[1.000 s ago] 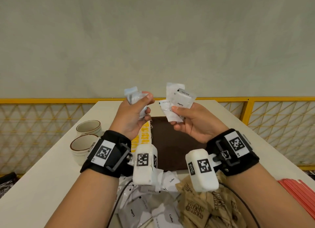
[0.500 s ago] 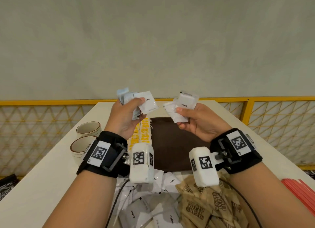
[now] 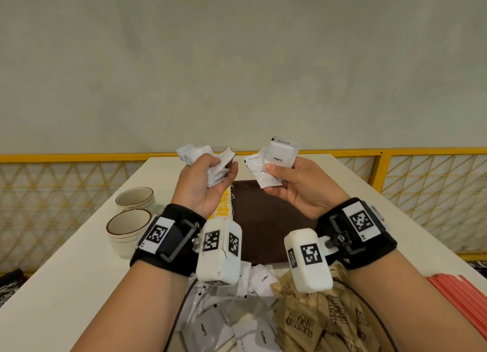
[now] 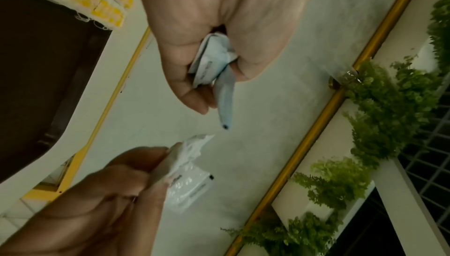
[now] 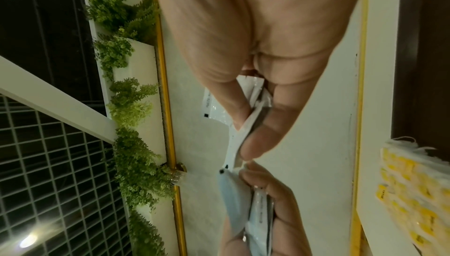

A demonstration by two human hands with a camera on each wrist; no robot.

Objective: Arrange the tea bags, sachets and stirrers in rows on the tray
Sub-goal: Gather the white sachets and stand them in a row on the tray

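Two handfuls of white coffee sachets are held up above the dark tray (image 3: 263,220): the left hand (image 3: 203,185) has its fingers curled round a crumpled bunch (image 3: 208,162), and the right hand (image 3: 297,185) pinches a fanned few (image 3: 274,162) between thumb and fingers. They look light, thin and slick, likely to slide over one another, so taking each by a sealed edge, one at a time, seems safest. How many each hand holds cannot be told, since palms cover most of them. On the tabletop (image 3: 79,272), yellow tea bags (image 3: 222,209) line the tray's left edge, mostly hidden behind the left hand. Loose white sachets (image 3: 210,330), brown sachets (image 3: 329,322) and red stirrers (image 3: 463,301) run off the lower edge.
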